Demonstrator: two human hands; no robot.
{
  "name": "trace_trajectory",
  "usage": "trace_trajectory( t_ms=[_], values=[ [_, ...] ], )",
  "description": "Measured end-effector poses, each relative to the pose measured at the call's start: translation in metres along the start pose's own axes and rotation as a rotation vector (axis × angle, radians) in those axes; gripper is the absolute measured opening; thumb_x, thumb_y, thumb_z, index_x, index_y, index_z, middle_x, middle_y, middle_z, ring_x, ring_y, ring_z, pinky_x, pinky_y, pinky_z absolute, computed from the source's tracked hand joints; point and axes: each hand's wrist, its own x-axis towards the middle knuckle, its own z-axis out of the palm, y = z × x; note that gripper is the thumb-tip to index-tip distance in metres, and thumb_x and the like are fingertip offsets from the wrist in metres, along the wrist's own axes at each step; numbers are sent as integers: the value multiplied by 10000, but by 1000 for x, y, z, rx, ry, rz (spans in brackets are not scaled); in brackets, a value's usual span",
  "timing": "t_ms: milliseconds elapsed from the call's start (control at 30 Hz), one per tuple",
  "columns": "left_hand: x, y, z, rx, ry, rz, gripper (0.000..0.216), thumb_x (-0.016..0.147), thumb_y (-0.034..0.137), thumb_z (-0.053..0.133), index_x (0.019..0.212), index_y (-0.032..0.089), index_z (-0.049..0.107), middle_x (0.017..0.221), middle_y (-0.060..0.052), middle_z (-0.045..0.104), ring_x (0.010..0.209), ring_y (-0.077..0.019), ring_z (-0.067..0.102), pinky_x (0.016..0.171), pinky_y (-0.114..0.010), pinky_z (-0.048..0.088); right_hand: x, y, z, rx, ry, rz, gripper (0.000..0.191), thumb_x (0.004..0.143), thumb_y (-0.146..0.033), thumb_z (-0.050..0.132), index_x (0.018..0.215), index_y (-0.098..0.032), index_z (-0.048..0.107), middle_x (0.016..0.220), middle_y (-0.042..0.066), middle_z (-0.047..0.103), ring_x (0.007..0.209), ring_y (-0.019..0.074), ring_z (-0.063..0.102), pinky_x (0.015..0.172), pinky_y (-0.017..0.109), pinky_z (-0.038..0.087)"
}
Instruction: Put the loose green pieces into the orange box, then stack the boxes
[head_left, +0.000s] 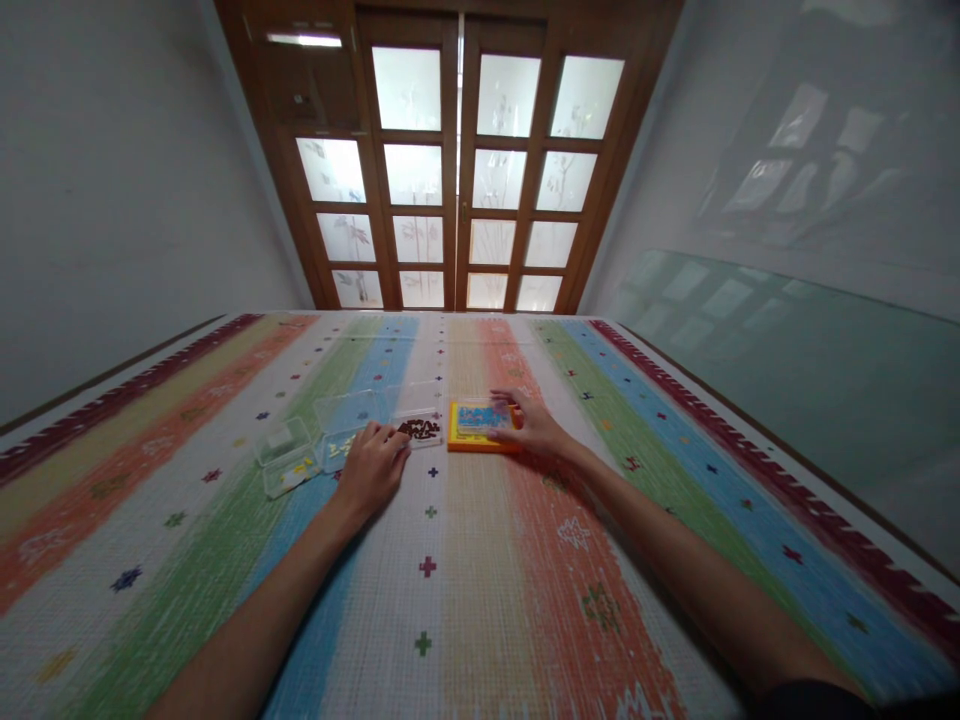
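My left hand (373, 462) rests on the striped cloth with its fingers curled, the fingertips at the near edge of a clear plastic box (420, 427) that holds several small dark pieces. Whether it pinches a piece I cannot make out. My right hand (531, 424) lies with fingers spread on the right edge of a yellow-framed tray (476, 438) with a blue and pink picture inside. The tray sits just right of the box of dark pieces.
Two more clear plastic boxes, one (343, 429) with yellowish bits and one (286, 456) at the far left, stand open left of my left hand. The colourful striped tablecloth (465, 600) covers the table. Wooden glazed doors (457, 170) stand behind.
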Motion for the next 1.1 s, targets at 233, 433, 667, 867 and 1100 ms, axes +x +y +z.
trace_trajectory(
  t_ms=[233, 433, 667, 867, 1100],
  values=[
    [1, -1, 0, 29, -43, -2, 203, 951, 222, 521, 838, 215, 690, 849, -112, 711, 869, -318, 597, 758, -458, 479, -3, 0, -2, -30, -3, 42, 627, 745, -345, 854, 1302, -183, 615, 1285, 177, 677, 1143, 286, 685, 983, 484, 554],
    [1, -1, 1, -3, -30, -18, 200, 928, 181, 521, 811, 223, 678, 868, -104, 701, 876, -297, 610, 768, -435, 497, -3, -5, -4, -24, -6, 34, 699, 748, -332, 851, 1374, -204, 566, 1313, 176, 661, 1137, 273, 689, 963, 470, 565],
    [2, 1, -4, -14, 37, 20, 184, 933, 148, 525, 847, 217, 673, 860, -91, 676, 864, -280, 590, 767, -421, 518, -3, -4, -6, 18, -35, 17, 791, 747, -378, 863, 1431, -225, 495, 1357, 188, 619, 1205, 289, 649, 977, 492, 558],
    [6, 2, -13, -32, 92, 29, 205, 912, 83, 515, 896, 214, 672, 876, -81, 662, 904, -273, 590, 782, -410, 533, -4, -8, -15, -110, 13, -37, 847, 727, -453, 876, 1452, -260, 484, 1420, 160, 572, 1305, 305, 570, 1095, 538, 467],
    [11, 23, -26, -41, 228, 86, 180, 963, 125, 526, 981, 217, 679, 880, -68, 659, 910, -261, 585, 794, -387, 531, -1, -42, -18, -85, -2, -91, 928, 717, -514, 874, 1485, -231, 436, 1442, 182, 545, 1350, 340, 523, 1128, 558, 415]
  ],
)
